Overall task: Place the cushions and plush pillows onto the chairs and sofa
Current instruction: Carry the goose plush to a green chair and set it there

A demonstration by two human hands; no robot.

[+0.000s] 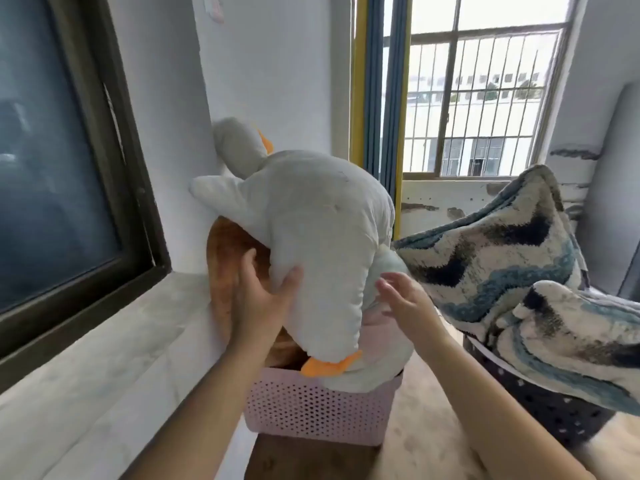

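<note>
Head view: the left hand (258,303) grips the white goose plush (311,216), fingers curled into its body above the pink basket (311,407). The right hand (403,299), fingers apart, should support the far side before lifting clear.

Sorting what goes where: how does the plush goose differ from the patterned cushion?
The plush goose is plain white with orange feet; the cushion has a blue, black and cream wave pattern. The goose tops the pink basket; the cushion tops the dark basket. Both are soft.
</note>
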